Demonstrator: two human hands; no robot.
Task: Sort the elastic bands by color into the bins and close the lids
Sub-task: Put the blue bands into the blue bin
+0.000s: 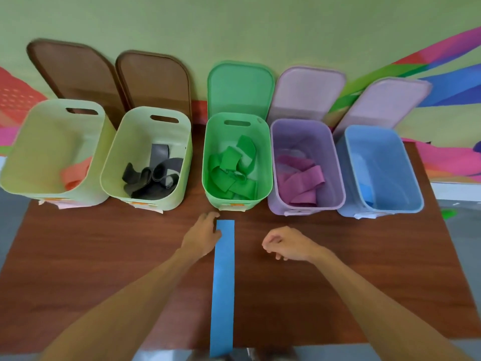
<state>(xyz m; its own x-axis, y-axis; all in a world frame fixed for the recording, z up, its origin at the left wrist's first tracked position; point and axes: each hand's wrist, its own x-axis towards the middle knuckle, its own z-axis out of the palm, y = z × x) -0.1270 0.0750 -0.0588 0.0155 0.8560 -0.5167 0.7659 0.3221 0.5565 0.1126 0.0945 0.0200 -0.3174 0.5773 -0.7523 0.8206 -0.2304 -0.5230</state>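
Closest to the camera lay a long blue band (223,287), stretched flat on the brown desk (338,256), running from the near edge straight toward the bins. The left hand (201,237) sat at the band's far end with its thumb against the left edge and its fingers curled downward; whether it actually pinched the band could not be told. The right hand (286,243) hovered just right of the band, apart from it, fingers loosely curled and holding nothing.

Five open bins stood in a row along the back of the desk. The far-left pale bin (15,162) held an orange band (75,175). The second pale bin (112,162) held grey and black bands (153,175). The green bin (264,152) (directly beyond the blue band's tip) held a tangle of green bands (231,173). The purple bin (335,162) held purple bands (302,181), and the blue bin (408,173) held more blue bands (367,188) against its left side.

Behind the bins, all lids stood up against the wall (234,27): two brown lids (75,71), a green lid (239,87) and two pink lids (307,92).
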